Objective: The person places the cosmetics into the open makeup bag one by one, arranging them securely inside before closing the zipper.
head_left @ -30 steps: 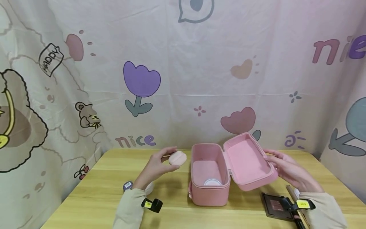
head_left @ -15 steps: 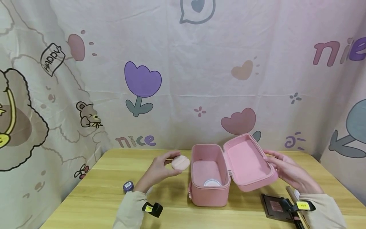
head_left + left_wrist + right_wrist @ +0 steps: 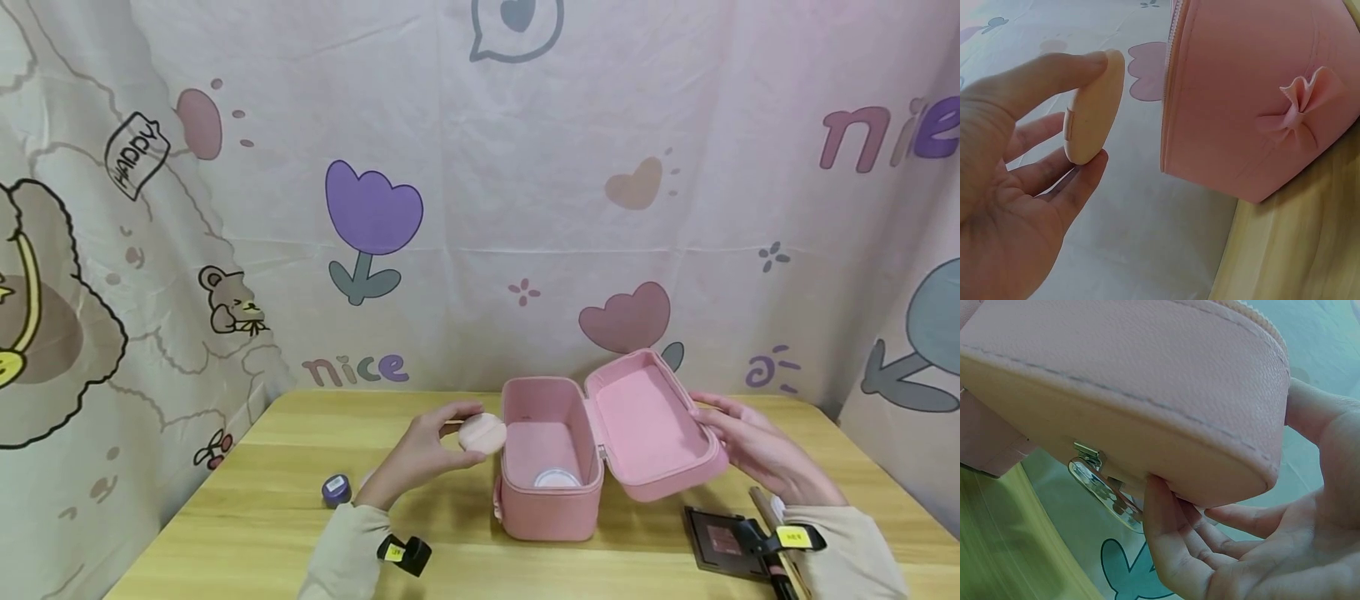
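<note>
My left hand (image 3: 426, 454) pinches a pale round powder puff (image 3: 482, 433) between thumb and fingers, just left of the pink cosmetic case (image 3: 551, 515). In the left wrist view the puff (image 3: 1094, 115) appears edge-on, apart from the case wall with its bow (image 3: 1297, 115). The case stands with its lid (image 3: 652, 421) swung out to the right. A white-rimmed round item (image 3: 557, 478) lies inside, near the front. My right hand (image 3: 761, 446) grips the lid's outer edge. In the right wrist view, thumb and fingers bracket the lid (image 3: 1147, 387), beside a metal-fitted handle (image 3: 1104, 494).
A small purple jar (image 3: 336, 490) sits left of my left wrist, with a pale thing mostly hidden behind that wrist. Below my right forearm lie a dark makeup palette (image 3: 723, 542) and some slim sticks, partly covered. A printed curtain (image 3: 480, 208) hangs behind the wooden table (image 3: 247, 533).
My left hand has carried the powder puff right and slightly down, up to the case's left rim. The right hand and the lid stay where they were.
</note>
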The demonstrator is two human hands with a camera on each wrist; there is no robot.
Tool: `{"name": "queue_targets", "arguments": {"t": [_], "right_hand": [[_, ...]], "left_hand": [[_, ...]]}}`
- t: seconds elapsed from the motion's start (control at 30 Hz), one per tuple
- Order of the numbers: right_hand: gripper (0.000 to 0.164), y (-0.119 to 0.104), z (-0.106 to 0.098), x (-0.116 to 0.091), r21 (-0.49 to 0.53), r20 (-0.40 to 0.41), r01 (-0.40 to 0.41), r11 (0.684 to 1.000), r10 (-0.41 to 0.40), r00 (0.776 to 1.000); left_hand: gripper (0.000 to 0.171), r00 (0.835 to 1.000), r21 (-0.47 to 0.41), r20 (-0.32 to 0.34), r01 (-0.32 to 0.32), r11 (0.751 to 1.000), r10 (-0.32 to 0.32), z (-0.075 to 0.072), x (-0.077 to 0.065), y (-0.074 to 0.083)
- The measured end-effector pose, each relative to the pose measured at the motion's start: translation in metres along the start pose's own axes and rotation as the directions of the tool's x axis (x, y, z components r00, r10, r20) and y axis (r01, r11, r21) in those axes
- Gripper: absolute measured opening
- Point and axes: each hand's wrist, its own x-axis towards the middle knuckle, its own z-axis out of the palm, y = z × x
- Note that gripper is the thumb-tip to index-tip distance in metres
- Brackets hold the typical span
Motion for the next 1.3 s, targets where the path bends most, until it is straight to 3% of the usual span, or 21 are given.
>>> {"name": "queue_targets", "arguments": {"t": [0.53, 1.3], "right_hand": [[0.068, -0.002, 0.000, 0.002, 0.004, 0.003, 0.012, 1.000, -0.012, 1.000], [0.071, -0.002, 0.000, -0.001, -0.049, -0.013, -0.001, 0.999, 0.001, 1.000]], "left_hand": [[0.055, 1.000, -0.022, 0.006, -0.015, 1.000, 0.015, 0.004, 0.001, 0.003], [0.053, 0.999, -0.014, 0.009, -0.039, 0.999, 0.039, 0.030, 0.003, 0.010]]}}
